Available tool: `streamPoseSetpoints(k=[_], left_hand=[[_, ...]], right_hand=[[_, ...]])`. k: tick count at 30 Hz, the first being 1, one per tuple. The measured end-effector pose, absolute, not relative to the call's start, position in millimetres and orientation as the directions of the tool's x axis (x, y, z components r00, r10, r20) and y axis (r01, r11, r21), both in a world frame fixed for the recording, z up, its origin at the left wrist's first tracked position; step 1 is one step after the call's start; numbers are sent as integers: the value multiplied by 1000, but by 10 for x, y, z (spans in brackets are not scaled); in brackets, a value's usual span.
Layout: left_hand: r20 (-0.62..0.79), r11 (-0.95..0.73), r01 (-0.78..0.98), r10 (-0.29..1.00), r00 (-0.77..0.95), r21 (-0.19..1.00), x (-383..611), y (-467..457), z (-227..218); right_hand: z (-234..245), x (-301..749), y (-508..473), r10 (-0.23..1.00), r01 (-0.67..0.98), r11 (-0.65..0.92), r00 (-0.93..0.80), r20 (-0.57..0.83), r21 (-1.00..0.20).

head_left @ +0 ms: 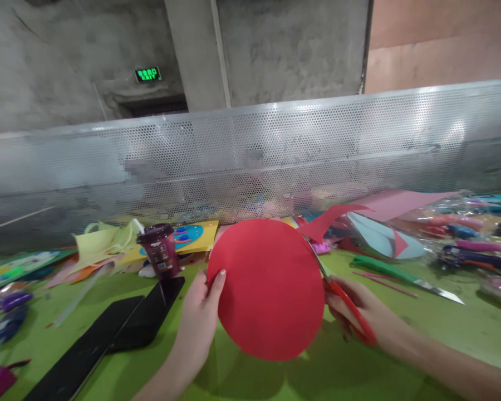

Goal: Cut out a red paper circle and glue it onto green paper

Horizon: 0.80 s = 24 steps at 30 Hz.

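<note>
A large red paper disc [271, 289] is held up above the green table in front of me. My left hand [202, 301] pinches its left edge, thumb on the near face and the other fingers hidden behind. In my right hand [354, 306] is a pair of scissors [353, 312] with red handles, gripped through the loops. Their blades lie along the disc's upper right edge. From that edge a curved strip of red paper [328, 220] sticks out to the upper right; whether it is still joined to the disc I cannot tell.
Left of the disc lie two black phone-like slabs [146, 317] and a dark purple cup [158, 250] with a straw. A green-handled craft knife [404, 275] rests at right, its blade bare. A perforated metal screen [234, 150] stands behind the table [242, 379], with paper scraps before it.
</note>
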<state>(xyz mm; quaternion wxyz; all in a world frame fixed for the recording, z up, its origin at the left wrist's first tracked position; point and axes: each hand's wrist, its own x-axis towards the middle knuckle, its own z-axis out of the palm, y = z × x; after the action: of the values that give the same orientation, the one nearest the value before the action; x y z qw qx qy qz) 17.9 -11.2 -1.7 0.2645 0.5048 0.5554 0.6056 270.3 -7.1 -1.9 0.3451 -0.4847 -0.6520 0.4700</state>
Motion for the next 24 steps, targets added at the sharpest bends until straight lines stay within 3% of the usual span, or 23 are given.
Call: streamPoseSetpoints(k=[24], left_hand=[[299,-234,225,897,-324,946,167,-107,-35]], right_hand=[[39,2674,-106,964,326,91,-265,1,-941]])
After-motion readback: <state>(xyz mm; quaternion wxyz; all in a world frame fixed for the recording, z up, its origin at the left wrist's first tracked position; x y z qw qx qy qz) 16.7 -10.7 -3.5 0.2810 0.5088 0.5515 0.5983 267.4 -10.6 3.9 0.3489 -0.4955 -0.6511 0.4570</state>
